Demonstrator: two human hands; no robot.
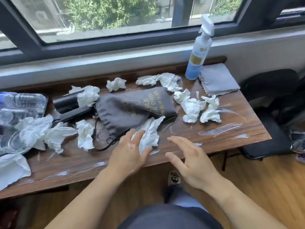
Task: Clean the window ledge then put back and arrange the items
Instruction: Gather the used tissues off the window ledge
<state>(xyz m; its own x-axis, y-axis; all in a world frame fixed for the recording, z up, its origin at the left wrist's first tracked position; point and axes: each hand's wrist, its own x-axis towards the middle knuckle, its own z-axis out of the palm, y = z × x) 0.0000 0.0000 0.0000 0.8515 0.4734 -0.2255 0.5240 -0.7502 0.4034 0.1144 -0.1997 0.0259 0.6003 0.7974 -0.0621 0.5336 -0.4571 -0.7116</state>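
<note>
A wooden ledge (231,128) below the window carries white smears and several crumpled white tissues. A grey drawstring hair-dryer bag (130,109) lies in the middle, with a black hair dryer (67,104) to its left. My left hand (130,151) rests flat at the front edge, its fingers spread over one crumpled tissue (150,133) without gripping it. My right hand (189,159) hovers just right of it, fingers apart and empty. A spray bottle (198,53) stands at the back right beside a folded grey cloth (217,78).
A black tray (42,100) with clear glassware sits at the left end, partly under tissues. A black chair (270,129) stands right of the ledge. The window frame (115,42) runs along the back. Wooden floor and my foot show below.
</note>
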